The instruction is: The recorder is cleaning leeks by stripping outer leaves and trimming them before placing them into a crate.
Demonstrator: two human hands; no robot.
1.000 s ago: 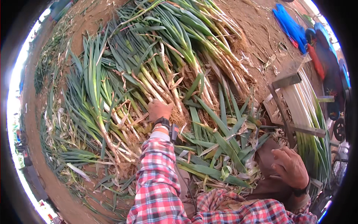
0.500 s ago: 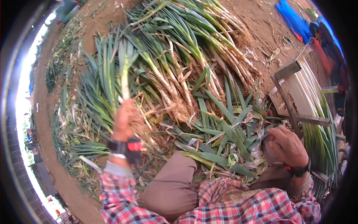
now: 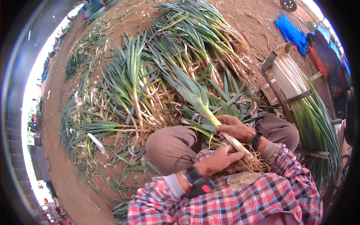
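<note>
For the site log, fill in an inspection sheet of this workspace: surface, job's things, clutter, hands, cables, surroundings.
Surface: bare brown soil, partly covered with leaves.
Job's things: one leek in hand, roots attached; leek pile on the ground ahead.
Clutter: leaf litter strewn on the left.
Hands: right hand grips the leek's stem; left hand is near the root end, its grip unclear.
Cables: thin dark cord by the left wrist.
Surroundings: frame holding leeks on the right; blue sheet beyond.
</note>
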